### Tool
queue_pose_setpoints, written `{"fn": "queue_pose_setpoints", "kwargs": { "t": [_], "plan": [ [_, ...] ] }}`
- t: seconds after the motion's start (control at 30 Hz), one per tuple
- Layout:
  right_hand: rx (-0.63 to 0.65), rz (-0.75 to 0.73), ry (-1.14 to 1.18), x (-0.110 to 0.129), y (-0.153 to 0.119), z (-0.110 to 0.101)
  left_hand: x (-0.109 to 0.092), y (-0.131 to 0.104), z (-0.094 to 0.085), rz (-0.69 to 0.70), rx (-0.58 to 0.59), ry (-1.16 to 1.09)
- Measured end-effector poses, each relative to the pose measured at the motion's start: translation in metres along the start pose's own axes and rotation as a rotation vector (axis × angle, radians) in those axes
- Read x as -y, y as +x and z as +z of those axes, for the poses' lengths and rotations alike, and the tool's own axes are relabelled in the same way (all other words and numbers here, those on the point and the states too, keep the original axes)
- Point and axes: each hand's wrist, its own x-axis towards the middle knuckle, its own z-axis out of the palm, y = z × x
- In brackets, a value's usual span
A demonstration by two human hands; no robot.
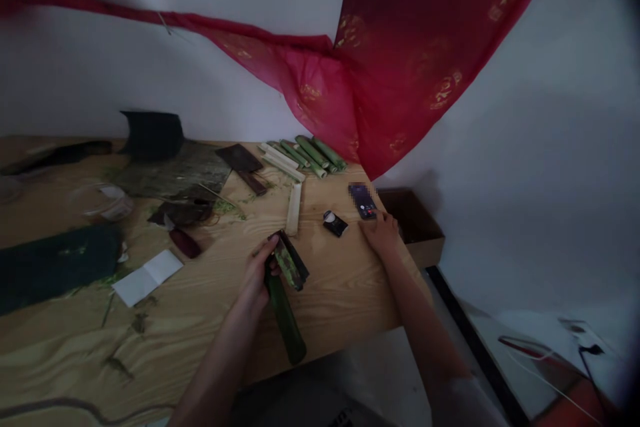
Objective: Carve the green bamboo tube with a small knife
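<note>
My left hand (261, 268) is closed around a dark, folded sheath (291, 265) with green stuff inside it, and a long green tube-like piece (285, 317) hangs below the same hand toward the table's front edge. My right hand (383, 233) rests on the table at the right, fingers apart, its fingertips at the lower end of a phone (363, 200) with a lit screen. Between the hands and a little farther back lies a small black packet (335, 223). A pale split strip (294, 209) lies just beyond my left hand.
Several green stalks (315, 155) lie at the table's back. Left are a dark-red-handled tool (185, 242), white folded paper (148, 277), a dark green cloth (60, 267) and a clear container (107, 203). A cardboard box (425, 250) stands beyond the right edge, under red cloth (390, 80).
</note>
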Motion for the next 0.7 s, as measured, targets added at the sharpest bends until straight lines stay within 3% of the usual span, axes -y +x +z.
{"fn": "queue_pose_setpoints", "kwargs": {
  "t": [0.7],
  "plan": [
    [-0.012, -0.024, -0.021, -0.006, 0.002, 0.01, 0.0, -0.004, -0.001, -0.051, 0.001, -0.032]
  ]
}}
